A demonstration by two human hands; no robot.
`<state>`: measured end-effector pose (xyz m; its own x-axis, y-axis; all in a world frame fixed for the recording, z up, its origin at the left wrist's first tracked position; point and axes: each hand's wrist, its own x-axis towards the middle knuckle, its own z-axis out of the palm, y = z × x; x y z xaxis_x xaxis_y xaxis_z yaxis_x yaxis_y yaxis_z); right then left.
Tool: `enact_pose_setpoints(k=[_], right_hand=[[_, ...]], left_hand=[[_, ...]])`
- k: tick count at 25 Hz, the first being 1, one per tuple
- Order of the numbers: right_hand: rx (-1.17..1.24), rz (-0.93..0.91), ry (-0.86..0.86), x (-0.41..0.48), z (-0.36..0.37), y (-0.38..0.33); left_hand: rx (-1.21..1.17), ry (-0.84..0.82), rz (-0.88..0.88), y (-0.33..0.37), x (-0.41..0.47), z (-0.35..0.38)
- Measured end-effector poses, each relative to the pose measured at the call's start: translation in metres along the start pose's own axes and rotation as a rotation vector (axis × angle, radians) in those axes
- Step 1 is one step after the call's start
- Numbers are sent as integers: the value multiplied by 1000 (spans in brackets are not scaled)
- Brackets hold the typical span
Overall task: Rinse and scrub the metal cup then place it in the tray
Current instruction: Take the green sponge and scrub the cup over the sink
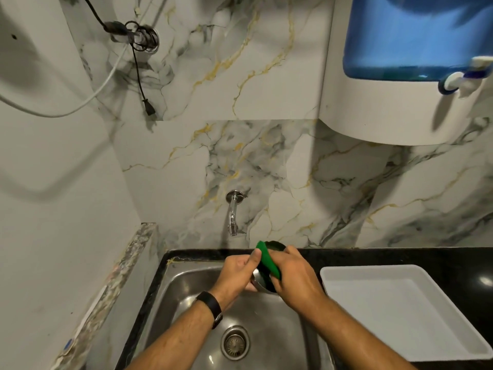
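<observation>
Fingers [254,259] of the left hand [237,273] wrap the metal cup [258,279] above the sink [186,284]; the right hand [294,273] presses a green scrubber [266,260] on it. Stiff, light and likely slippery when wet, the cup is best gripped round its wall; the white tray [394,311] waits right of the sink.

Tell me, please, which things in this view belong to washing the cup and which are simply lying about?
In use:
left hand holding the metal cup
right hand with the green scrub pad
tap
sink
white tray, where the cup goes

Lying about:
water dispenser
black cable
white cable
</observation>
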<state>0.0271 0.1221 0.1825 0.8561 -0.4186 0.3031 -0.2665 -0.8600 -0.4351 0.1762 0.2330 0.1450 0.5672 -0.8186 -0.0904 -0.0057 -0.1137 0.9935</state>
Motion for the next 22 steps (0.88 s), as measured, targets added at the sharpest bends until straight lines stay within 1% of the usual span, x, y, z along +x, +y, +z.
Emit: enact_pose_setpoints(k=[3, 5, 8, 9, 12, 14, 17, 19, 20, 21, 22], right_hand=[[9, -45, -169, 6, -15, 19], [25, -107, -228, 4, -20, 29], [46, -233, -282, -5, -14, 30], [46, -280, -292, -9, -11, 27], [29, -410, -365, -18, -4, 20], [-97, -457, -419, -16, -9, 21], [-401, -398, -426, -16, -14, 16], [-497, -287, -382, -18, -4, 8], [-479, -188, -357, -17, 0, 4], [-410, -60, -337, -15, 4, 1], [-288, 89, -327, -10, 7, 0]], left_hand=[[-87, -75, -81, -1, 7, -10], [-115, -104, -123, -5, 9, -12], [-161, -53, -232, -8, 10, -10], [-124, -34, -246, -7, 10, -9], [85, 38, -225, -10, 8, 0], [130, 124, -211, -11, 3, 8], [207, 185, -137, -11, 4, 10], [277, 255, -68, -7, 10, 10], [304, 291, -33, -4, 13, 11], [332, 322, -2, 0, 16, 12], [353, 343, 15, 3, 16, 14]])
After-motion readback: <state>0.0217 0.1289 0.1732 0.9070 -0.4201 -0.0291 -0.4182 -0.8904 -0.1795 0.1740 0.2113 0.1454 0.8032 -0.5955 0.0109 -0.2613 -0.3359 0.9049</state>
